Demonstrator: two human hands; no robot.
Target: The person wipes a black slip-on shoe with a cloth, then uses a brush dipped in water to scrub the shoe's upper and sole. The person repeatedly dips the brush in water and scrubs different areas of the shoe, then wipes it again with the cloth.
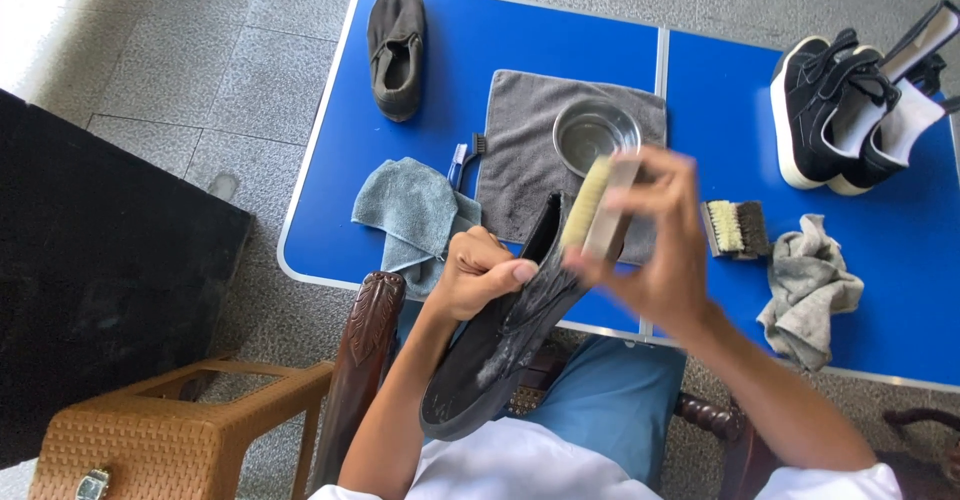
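A dark slip-on shoe [500,345], streaked with pale foam, is held tilted over the person's lap at the near edge of the blue worktop [560,35]; its toe end points toward the person, and its heel end is partly hidden. The left hand [480,272] is clenched around the shoe's upper edge. The right hand [660,250], blurred, grasps a wooden brush [598,205] with pale bristles against the shoe's far end. Just beyond lies a grey towel [520,150] carrying a metal bowl [596,132]. To the left sit a light blue cloth [415,210], a small blue-handled brush [463,160] half hidden, and a second dark shoe [397,50]. To the right are another bristle brush [735,228], a crumpled grey rag [808,288] and black sneakers [860,100] cut off at the frame's edge. Bare blue surface shows at the far left.
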